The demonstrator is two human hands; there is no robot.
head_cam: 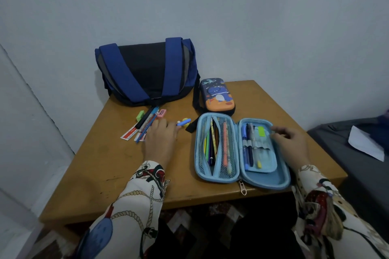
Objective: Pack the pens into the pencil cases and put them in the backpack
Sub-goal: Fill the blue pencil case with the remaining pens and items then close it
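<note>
Head view: left grip (161,136) pinches blue pen (183,122) mid-surface, hold shallow, could slip; right grip (289,140) loosely curled, empty, at open case (242,153) near front edge; loose pens (147,124) beside backpack (145,71), far edge; may roll.

Two pencil cases on the table (101,166): one open blue case (242,176) and one closed dinosaur case (217,96). One backpack (145,71). Two erasers, green (140,116) and pink (161,113). One ruler (131,133). Loose pens (147,122) overlap, perhaps three or four.
</note>
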